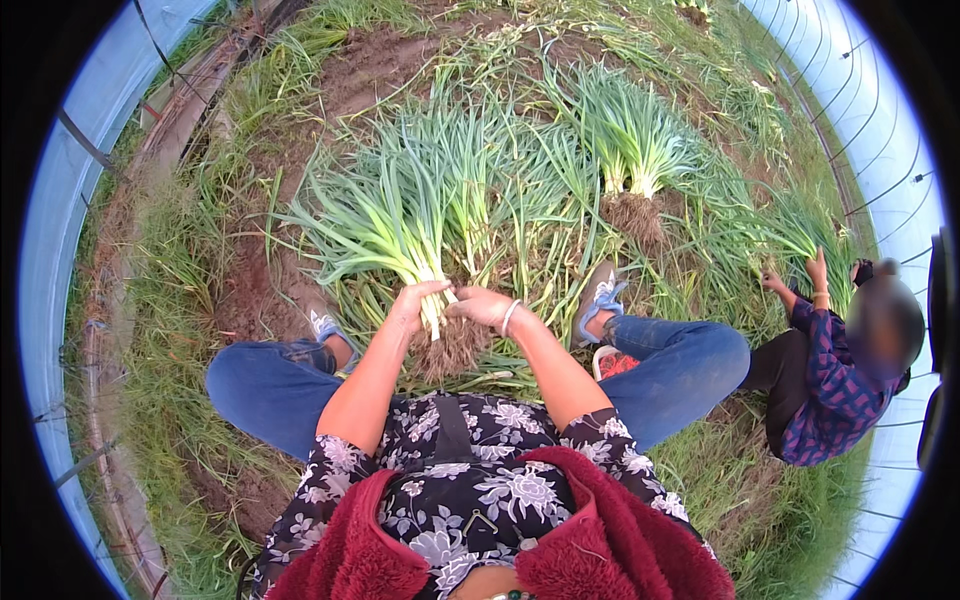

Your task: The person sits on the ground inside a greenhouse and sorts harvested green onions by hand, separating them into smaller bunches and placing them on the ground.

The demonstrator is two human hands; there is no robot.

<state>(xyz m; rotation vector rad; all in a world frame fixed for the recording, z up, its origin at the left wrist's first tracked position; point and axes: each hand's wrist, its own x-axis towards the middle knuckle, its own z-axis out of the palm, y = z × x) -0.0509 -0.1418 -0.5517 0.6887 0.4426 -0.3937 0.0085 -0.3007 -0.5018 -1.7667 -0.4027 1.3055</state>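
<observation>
Between my knees, my left hand grips a bunch of leek-like allium greens by the pale stems, its thumb across the front. My right hand closes on the same bunch from the other side, at the stem bases just above the roots. The long green leaves fan away from me. A tangle of brown roots hangs towards my lap, with soil-coloured strands. More loose plants lie directly beyond the bunch. The fingers behind the stems are partly hidden.
Gathered bunches lie ahead to the right, roots towards me. A white-rimmed container with red contents sits by my right leg. At right, another person crouches, holding greens. Plastic greenhouse walls curve along both sides.
</observation>
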